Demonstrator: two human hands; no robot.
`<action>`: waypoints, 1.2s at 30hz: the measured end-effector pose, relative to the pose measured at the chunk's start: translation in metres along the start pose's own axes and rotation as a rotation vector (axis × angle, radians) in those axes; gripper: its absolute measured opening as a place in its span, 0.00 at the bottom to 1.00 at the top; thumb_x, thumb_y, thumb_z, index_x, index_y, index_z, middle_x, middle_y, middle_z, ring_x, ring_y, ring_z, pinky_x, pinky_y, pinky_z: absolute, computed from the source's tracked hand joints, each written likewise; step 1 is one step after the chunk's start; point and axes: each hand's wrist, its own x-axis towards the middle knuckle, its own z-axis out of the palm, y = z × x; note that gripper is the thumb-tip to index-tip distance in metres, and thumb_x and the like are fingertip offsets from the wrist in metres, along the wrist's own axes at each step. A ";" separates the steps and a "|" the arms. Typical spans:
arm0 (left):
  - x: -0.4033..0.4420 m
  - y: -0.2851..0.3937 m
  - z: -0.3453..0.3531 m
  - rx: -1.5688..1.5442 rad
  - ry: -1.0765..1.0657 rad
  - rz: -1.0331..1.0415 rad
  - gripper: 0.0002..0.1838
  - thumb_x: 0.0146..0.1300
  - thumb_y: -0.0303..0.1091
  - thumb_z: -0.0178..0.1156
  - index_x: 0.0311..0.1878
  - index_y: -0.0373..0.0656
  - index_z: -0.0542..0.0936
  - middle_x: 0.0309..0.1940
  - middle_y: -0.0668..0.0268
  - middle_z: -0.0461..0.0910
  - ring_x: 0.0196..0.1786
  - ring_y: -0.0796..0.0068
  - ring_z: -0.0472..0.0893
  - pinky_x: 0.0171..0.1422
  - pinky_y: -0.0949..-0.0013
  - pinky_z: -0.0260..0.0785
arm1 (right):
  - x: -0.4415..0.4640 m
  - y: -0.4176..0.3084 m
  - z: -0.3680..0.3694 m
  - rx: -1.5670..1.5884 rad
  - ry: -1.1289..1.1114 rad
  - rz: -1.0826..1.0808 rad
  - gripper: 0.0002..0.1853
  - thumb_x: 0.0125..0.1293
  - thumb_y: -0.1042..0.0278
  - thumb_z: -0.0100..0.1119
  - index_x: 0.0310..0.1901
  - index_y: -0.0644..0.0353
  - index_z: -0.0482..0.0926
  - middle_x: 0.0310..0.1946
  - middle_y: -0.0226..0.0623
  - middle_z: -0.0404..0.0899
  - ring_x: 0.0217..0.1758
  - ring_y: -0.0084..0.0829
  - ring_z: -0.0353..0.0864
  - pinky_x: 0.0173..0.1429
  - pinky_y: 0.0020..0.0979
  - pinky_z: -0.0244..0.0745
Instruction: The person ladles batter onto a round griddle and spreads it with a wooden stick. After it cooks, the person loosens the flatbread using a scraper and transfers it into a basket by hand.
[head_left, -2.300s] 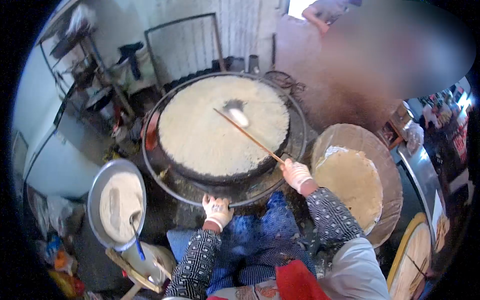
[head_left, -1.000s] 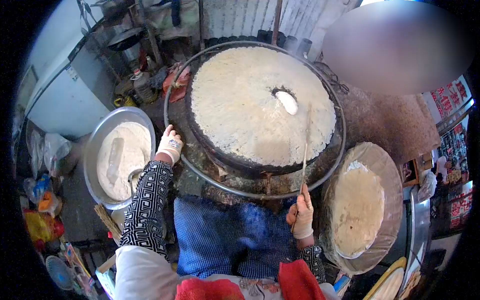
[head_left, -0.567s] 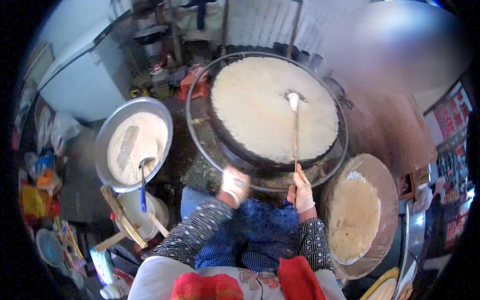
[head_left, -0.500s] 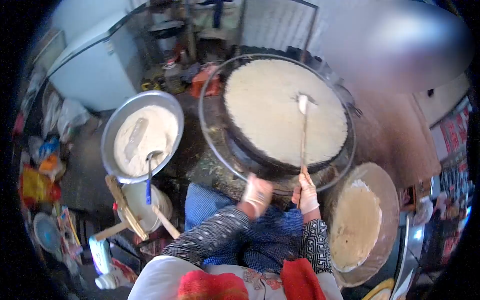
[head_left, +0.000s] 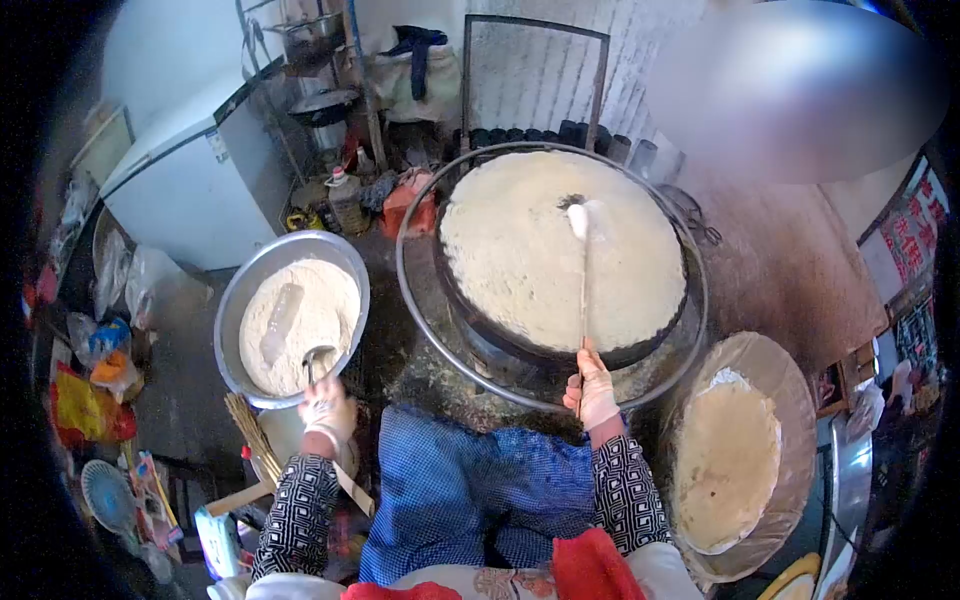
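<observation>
My right hand is closed round a long wooden-handled spreader. The spreader's white end rests on pale batter that covers a large round griddle, close to a small dark gap in the layer. On the left, my left hand is at the near rim of a metal basin, its fingers closed on the handle of a ladle. The ladle's bowl sits in the batter inside the basin. A translucent elongated patch or object lies in that batter.
A metal ring surrounds the griddle. At right stands a wide, plastic-lined basket holding a pale round sheet. Sticks lie over a bucket below the basin. A brown board and a white freezer flank the area.
My left hand has moved left from near the griddle to the ladle in the basin. The spreader's end has shifted slightly left on the batter, still in my right hand. The view has tilted.
</observation>
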 end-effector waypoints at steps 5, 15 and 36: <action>0.027 -0.084 0.098 0.020 -0.254 -0.298 0.31 0.70 0.40 0.48 0.72 0.39 0.57 0.67 0.43 0.64 0.62 0.46 0.75 0.65 0.54 0.69 | -0.004 0.014 0.011 -0.100 -0.084 0.003 0.23 0.71 0.55 0.57 0.66 0.30 0.69 0.13 0.29 0.66 0.10 0.25 0.59 0.14 0.31 0.56; -0.017 -0.125 0.133 -0.528 0.166 -0.210 0.36 0.66 0.31 0.51 0.76 0.48 0.50 0.54 0.43 0.74 0.59 0.44 0.74 0.63 0.52 0.66 | -0.048 0.065 0.033 0.296 -0.019 -0.107 0.18 0.71 0.55 0.57 0.61 0.28 0.72 0.12 0.28 0.68 0.08 0.23 0.59 0.13 0.29 0.54; -0.085 0.042 -0.035 -1.903 -0.018 0.090 0.34 0.69 0.30 0.55 0.75 0.48 0.55 0.28 0.77 0.66 0.21 0.90 0.60 0.19 0.84 0.53 | -0.034 0.048 0.047 -0.104 -0.071 -0.068 0.24 0.69 0.61 0.59 0.66 0.45 0.71 0.13 0.29 0.72 0.05 0.23 0.62 0.08 0.27 0.56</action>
